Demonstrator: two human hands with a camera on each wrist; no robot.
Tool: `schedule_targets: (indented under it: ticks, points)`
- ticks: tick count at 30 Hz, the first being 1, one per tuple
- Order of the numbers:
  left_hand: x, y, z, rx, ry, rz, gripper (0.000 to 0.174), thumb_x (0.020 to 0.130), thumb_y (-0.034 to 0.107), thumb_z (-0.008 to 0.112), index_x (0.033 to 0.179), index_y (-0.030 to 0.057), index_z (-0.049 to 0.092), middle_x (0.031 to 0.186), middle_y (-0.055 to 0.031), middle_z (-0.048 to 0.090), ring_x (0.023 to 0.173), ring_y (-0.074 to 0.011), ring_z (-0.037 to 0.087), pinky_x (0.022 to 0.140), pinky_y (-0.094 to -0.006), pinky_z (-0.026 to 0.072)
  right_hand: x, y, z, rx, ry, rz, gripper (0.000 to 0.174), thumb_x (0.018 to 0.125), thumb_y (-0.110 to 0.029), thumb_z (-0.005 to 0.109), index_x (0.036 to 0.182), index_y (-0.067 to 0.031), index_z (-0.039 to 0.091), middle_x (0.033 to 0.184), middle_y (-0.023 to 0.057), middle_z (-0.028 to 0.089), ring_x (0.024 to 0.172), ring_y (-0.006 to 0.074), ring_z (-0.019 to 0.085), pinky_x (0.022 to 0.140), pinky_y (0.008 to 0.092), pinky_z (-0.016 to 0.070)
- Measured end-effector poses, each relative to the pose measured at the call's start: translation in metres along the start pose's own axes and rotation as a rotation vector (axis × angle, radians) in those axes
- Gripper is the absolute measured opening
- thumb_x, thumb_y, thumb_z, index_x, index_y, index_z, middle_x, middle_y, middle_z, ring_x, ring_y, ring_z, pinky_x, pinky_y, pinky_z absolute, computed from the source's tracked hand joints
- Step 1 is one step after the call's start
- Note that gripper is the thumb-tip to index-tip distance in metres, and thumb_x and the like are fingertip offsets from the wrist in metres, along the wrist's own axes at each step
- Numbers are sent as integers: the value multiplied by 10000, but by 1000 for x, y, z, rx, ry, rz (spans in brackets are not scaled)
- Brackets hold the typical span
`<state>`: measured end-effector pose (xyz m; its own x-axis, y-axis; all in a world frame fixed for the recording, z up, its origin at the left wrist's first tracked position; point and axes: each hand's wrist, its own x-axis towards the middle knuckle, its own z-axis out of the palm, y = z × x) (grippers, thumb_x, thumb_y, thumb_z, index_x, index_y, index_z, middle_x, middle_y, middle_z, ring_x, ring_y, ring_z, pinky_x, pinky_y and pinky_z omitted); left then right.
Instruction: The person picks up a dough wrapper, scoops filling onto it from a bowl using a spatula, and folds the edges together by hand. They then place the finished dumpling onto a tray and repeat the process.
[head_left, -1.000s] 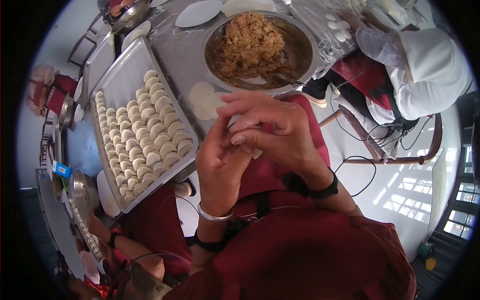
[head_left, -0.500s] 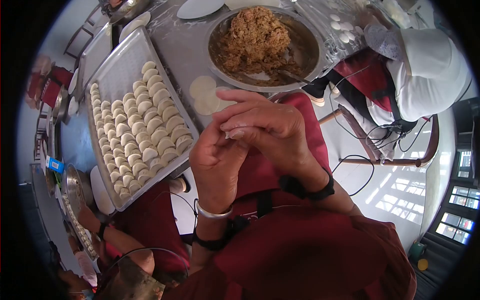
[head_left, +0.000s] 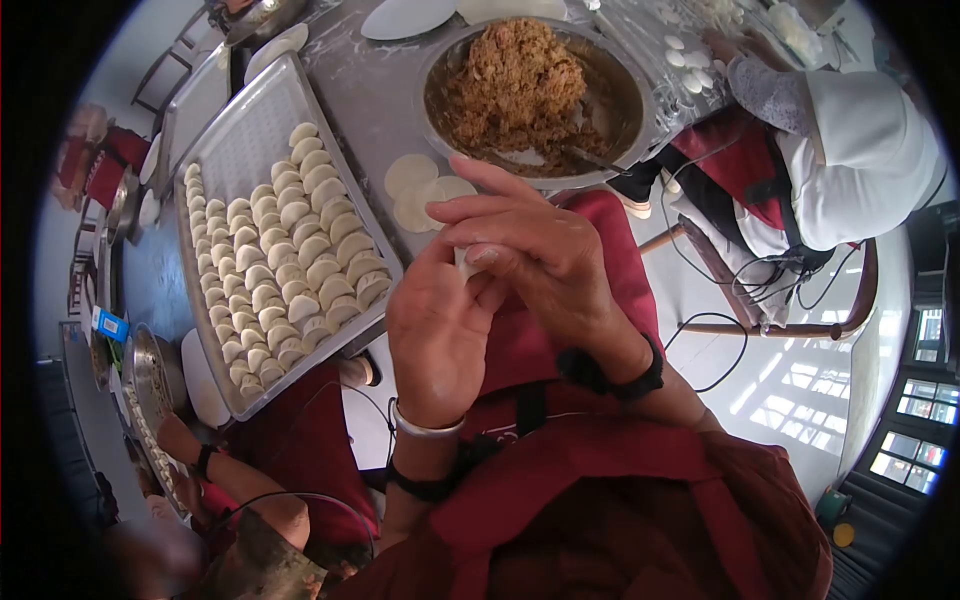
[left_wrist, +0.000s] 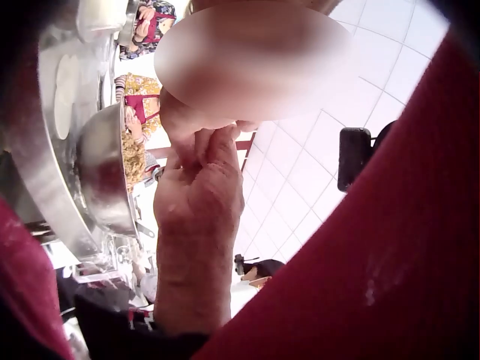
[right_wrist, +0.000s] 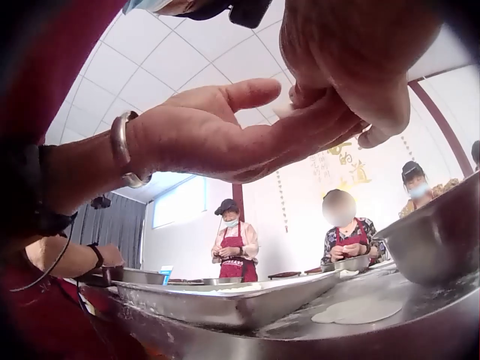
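Observation:
A small pale piece of dough [head_left: 466, 262] sits between both hands in the head view, mostly covered by fingers. My right hand [head_left: 555, 250] pinches it with thumb and curled index finger, its other fingers lifted. My left hand [head_left: 435, 335] lies palm up beneath, its fingertips partly hidden behind the right hand. In the right wrist view the left hand [right_wrist: 217, 135] has nearly straight fingers and a raised thumb, with the dough [right_wrist: 283, 109] resting near its fingers under the right hand [right_wrist: 360, 60].
A metal tray [head_left: 345, 180] with rows of dumplings [head_left: 295, 212] stands left. Round wrappers [head_left: 410, 173] lie beyond my hands, near a bowl [head_left: 640, 135] of filling [head_left: 520, 85] with a utensil in it. A person in white sleeves [head_left: 865, 150] is at the right; another person's arm [head_left: 245, 485] is lower left.
My left palm has turned more upward and its thumb has come away from the right thumb. The right hand's fingers have spread slightly, and more of the dough shows.

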<state>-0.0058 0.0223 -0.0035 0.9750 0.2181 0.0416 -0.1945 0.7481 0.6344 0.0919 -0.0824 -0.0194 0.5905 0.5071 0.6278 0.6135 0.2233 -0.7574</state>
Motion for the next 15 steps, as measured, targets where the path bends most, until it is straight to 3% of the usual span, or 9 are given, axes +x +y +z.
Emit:
schedule_targets:
  ticks: [2,6,8,11,15]
  points:
    - [-1,1,-15,-177,64,-46,447,1032,196,446,1390,-66,393,1327,-149,519,1222,-207,531,1049,-407,440,1,3,0,-33,-41,-41,239,828,-96,706,1047,-2,691,1206,143,666,1315,380,478,1053,466,407]
    - [4,0,-16,-183,9,-93,462,1038,157,414,1439,-61,338,1374,-159,492,1252,-224,517,1068,-413,433,-1,0,5,-74,60,-25,312,850,-183,693,1108,-8,676,1254,152,640,1351,385,431,1070,473,386]
    - [4,-3,-6,-149,-2,-83,462,1038,132,402,1451,-58,322,1382,-166,487,1264,-233,511,1084,-408,423,-3,6,-3,-146,-29,-79,405,871,-286,678,1157,-1,664,1288,163,622,1384,377,391,1073,468,382]
    - [3,-5,-9,-214,-13,-82,473,1031,97,396,1467,-54,294,1390,-173,481,1274,-242,506,1097,-401,412,0,6,-7,-154,-72,-75,452,860,-308,688,1181,8,649,1294,173,616,1377,386,399,1075,470,378]
    - [5,-1,-12,-232,-39,-77,499,1021,81,410,1480,-53,265,1406,-183,467,1297,-251,488,1109,-408,402,0,-8,-1,-109,92,-1,388,797,-148,749,1149,-11,661,1260,157,634,1332,382,456,1058,456,406]
